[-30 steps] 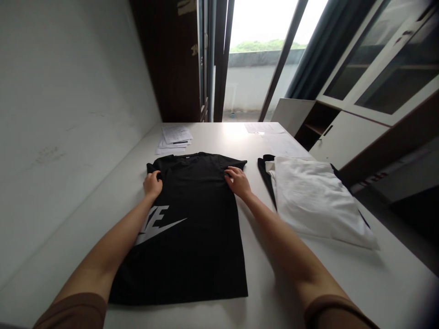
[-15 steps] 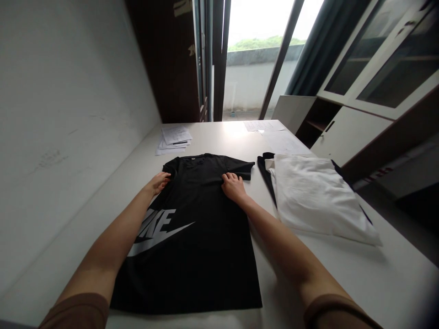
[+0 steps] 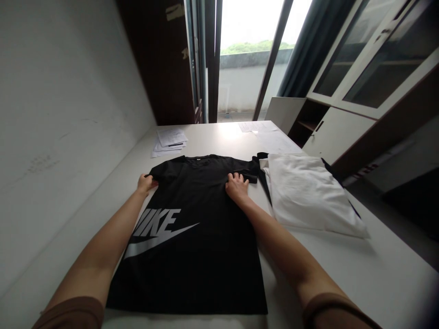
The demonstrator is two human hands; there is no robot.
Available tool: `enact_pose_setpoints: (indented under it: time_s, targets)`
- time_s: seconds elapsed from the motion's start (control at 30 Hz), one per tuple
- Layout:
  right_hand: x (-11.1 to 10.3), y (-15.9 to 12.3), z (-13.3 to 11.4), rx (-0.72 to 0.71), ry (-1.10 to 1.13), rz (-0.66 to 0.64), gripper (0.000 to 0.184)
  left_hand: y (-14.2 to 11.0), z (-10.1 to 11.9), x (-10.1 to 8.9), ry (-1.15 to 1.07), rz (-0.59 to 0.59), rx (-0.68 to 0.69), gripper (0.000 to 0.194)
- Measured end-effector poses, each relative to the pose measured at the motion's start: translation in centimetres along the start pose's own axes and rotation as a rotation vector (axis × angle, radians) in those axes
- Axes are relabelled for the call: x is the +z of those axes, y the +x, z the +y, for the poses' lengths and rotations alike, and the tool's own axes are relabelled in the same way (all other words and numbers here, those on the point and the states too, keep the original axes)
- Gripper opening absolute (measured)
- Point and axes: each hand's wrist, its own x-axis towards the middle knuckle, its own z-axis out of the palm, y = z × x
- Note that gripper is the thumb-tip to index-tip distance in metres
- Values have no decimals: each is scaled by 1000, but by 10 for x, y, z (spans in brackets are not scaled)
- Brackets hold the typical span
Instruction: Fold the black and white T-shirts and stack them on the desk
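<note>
A black T-shirt (image 3: 195, 237) with a grey printed logo lies flat on the white table (image 3: 343, 274), collar away from me. My left hand (image 3: 144, 183) pinches the shirt's left sleeve at its edge, fingers closed on the cloth. My right hand (image 3: 236, 186) rests on the shirt near the right shoulder, fingers curled and pressing the fabric, close to the right sleeve. Both forearms stretch across the shirt's sides.
A folded white garment (image 3: 308, 196) lies over a dark one to the right of the shirt. Loose papers (image 3: 169, 140) with a pen sit at the far left, more sheets (image 3: 257, 127) at the far edge. A wall runs along the left, cabinets (image 3: 360, 105) on the right.
The left sleeve, folded in a second ago, has been drawn out to the left by my left hand. My right hand shifted slightly on the right shoulder. The logo shows more fully.
</note>
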Motion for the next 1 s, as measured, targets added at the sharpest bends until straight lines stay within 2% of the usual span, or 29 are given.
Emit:
enact_pose_setpoints:
  time_s: [0.1, 0.2, 0.3, 0.37, 0.5, 0.67, 0.73, 0.83, 0.9, 1.0]
  targets:
    - [4, 1, -1, 20, 20, 24, 35, 5, 3, -15, -128, 21, -15, 23]
    - [7, 2, 0, 17, 42, 42, 34, 9, 8, -28, -222, 12, -27, 14]
    - [9, 3, 3, 3, 71, 54, 32, 15, 14, -33, -324, -1, -8, 14]
    - [9, 4, 4, -2, 90, 59, 30, 20, 20, -28, -274, 40, 58, 15]
    - [9, 4, 7, -17, 111, 77, 27, 28, 28, -10, -21, 137, 174, 12]
    - [10, 4, 8, -21, 126, 84, 25, 30, 37, 7, 129, 236, 278, 16]
    - [12, 6, 9, -43, 131, 90, 24, 26, 46, 17, 229, 222, 389, 16]
    - [14, 8, 10, -119, 141, 97, 22, 11, 65, 45, 405, 79, 634, 19]
    - [17, 9, 11, -174, 148, 100, 22, -5, 77, 72, 466, -54, 743, 22]
    - [19, 10, 12, -209, 155, 99, 22, -37, 88, 119, 490, -232, 788, 27]
